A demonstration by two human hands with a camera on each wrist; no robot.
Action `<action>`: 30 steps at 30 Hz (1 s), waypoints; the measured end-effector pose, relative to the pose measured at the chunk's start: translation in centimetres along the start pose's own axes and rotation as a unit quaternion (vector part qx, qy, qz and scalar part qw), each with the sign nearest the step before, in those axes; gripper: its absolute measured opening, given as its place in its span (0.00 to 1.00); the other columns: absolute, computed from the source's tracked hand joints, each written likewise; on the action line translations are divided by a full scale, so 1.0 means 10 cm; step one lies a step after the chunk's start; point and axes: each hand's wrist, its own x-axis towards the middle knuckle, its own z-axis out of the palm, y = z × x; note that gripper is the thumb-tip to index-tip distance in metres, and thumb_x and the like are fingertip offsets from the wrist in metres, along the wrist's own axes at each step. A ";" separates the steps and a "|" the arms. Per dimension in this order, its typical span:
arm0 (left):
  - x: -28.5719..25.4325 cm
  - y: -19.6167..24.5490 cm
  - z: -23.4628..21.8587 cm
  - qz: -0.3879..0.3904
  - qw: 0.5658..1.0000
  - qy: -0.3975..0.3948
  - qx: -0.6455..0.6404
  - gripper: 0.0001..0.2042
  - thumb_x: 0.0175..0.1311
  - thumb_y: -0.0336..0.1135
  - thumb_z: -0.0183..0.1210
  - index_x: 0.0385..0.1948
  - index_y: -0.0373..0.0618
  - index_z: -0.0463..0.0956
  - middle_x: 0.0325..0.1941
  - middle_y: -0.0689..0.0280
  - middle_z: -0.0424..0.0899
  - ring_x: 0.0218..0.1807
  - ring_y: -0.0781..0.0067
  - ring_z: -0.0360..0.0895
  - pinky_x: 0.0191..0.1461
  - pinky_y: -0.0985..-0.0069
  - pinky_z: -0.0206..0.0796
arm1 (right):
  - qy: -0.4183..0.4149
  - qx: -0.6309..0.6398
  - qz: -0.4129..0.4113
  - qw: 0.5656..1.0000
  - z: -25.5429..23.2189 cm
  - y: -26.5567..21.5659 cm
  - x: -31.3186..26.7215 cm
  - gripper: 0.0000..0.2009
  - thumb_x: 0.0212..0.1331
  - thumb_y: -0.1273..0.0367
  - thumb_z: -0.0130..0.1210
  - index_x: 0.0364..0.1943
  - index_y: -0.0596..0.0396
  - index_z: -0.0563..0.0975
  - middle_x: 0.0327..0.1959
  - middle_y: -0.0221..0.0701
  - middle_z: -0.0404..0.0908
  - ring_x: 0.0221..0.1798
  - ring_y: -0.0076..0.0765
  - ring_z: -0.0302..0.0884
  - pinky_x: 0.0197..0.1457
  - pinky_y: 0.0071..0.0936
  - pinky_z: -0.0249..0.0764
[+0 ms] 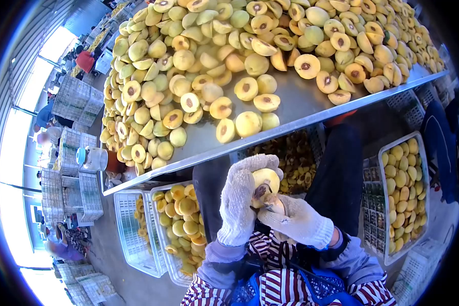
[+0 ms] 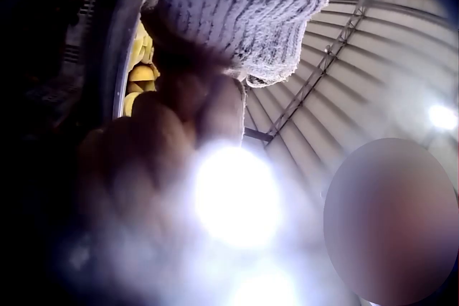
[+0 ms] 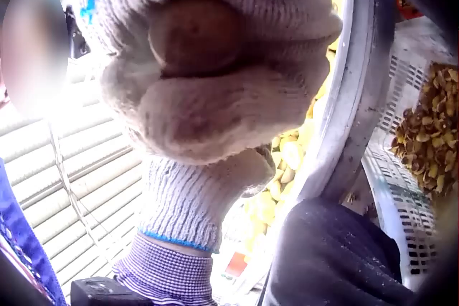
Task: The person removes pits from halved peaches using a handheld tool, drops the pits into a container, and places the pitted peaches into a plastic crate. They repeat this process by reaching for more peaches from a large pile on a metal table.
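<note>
Both hands wear pale knitted gloves and meet over the lap in the head view. My left hand [image 1: 238, 196] grips a yellow peach half [image 1: 268, 179], its cut side showing a brown pit hollow. Against the fruit's lower edge, my right hand [image 1: 303, 223] holds a small tool [image 1: 275, 205] with a pale metallic tip. The right wrist view shows the round brown end of the tool's handle [image 3: 197, 33] inside the curled right glove. In the left wrist view the left glove's cuff [image 2: 244, 26] is visible, while glare and shadow hide the fingers.
Ahead stands a metal-edged table [image 1: 290, 122] heaped with peach halves [image 1: 188, 102]. Crates of fruit stand at the left [image 1: 173, 255] and right [image 1: 426, 194]. Between the knees, a crate [image 3: 401, 198] holds brown and yellow scraps [image 1: 296, 163]. A lidded jar [image 1: 94, 159] stands by the table's left corner.
</note>
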 end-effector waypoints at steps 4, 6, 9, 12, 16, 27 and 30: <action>0.00 0.03 0.04 -0.050 0.997 0.006 -0.062 0.32 0.70 0.50 0.57 0.68 0.40 0.60 0.62 0.50 0.75 0.59 0.56 0.77 0.64 0.62 0.71 | 0.038 0.175 -0.020 0.984 -0.03 0.05 -0.01 0.15 0.66 0.62 0.60 0.51 0.55 0.76 0.20 0.22 0.77 0.17 0.15 0.71 0.20 0.14 0.63; 0.01 -0.01 -0.13 -0.097 0.994 -0.007 0.043 0.33 0.66 0.37 0.61 0.70 0.41 0.58 0.62 0.50 0.74 0.59 0.60 0.77 0.65 0.64 0.69 | 0.066 0.209 -0.017 0.976 -0.11 0.06 -0.02 0.16 0.66 0.63 0.60 0.53 0.54 0.75 0.20 0.21 0.76 0.16 0.15 0.71 0.18 0.14 0.62; 0.01 -0.04 -0.34 -0.150 0.983 -0.095 0.053 0.30 0.66 0.34 0.62 0.67 0.36 0.60 0.64 0.52 0.73 0.61 0.64 0.75 0.65 0.69 0.67 | 0.076 0.184 -0.025 0.980 -0.16 0.02 -0.07 0.18 0.65 0.62 0.61 0.55 0.54 0.75 0.21 0.23 0.77 0.17 0.15 0.71 0.19 0.14 0.63; 0.02 -0.13 -0.23 -0.077 0.990 -0.035 -0.115 0.27 0.64 0.36 0.64 0.62 0.41 0.64 0.60 0.54 0.76 0.57 0.61 0.77 0.61 0.63 0.71 | 0.078 0.118 0.024 0.990 -0.07 -0.05 -0.09 0.18 0.64 0.62 0.62 0.53 0.54 0.75 0.23 0.22 0.77 0.19 0.13 0.71 0.21 0.15 0.65; 0.01 -0.07 -0.11 -0.060 0.987 0.036 -0.147 0.29 0.66 0.43 0.63 0.65 0.45 0.63 0.61 0.56 0.74 0.60 0.56 0.74 0.58 0.60 0.73 | 0.071 -0.100 -0.040 0.992 -0.02 0.24 0.05 0.23 0.62 0.51 0.60 0.51 0.53 0.76 0.33 0.40 0.84 0.36 0.45 0.84 0.41 0.32 0.78; -0.04 -0.14 0.00 -0.017 0.987 0.056 -0.153 0.23 0.71 0.48 0.56 0.59 0.41 0.67 0.63 0.55 0.72 0.64 0.58 0.72 0.63 0.62 0.69 | 0.096 -0.125 -0.058 0.986 -0.01 0.26 0.09 0.26 0.63 0.49 0.57 0.57 0.52 0.74 0.41 0.46 0.84 0.45 0.54 0.84 0.46 0.37 0.79; -0.09 -0.14 0.11 0.044 0.991 0.069 -0.106 0.21 0.73 0.47 0.54 0.58 0.41 0.67 0.64 0.54 0.72 0.63 0.59 0.73 0.62 0.63 0.69 | 0.090 -0.085 -0.053 0.991 0.01 0.20 0.07 0.24 0.64 0.50 0.57 0.54 0.53 0.75 0.41 0.47 0.84 0.45 0.54 0.83 0.45 0.38 0.79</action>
